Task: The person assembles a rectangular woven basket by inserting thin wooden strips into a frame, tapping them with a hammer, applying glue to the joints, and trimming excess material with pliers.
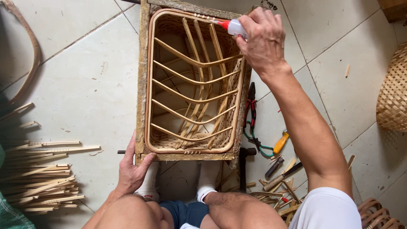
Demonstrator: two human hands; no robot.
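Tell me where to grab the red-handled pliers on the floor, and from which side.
Take the red-handled pliers by the two handles, coming from above on the open tile side to their right. They lie flat, nose pointing away, close against the basket's wooden frame, so the left side is blocked.

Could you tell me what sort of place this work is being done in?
Probably a home or small workshop for basket weaving, worked on a tiled floor. A woven basket sits on a frame, split bamboo strips are piled beside it, and pliers and other hand tools lie near the person's right hand.
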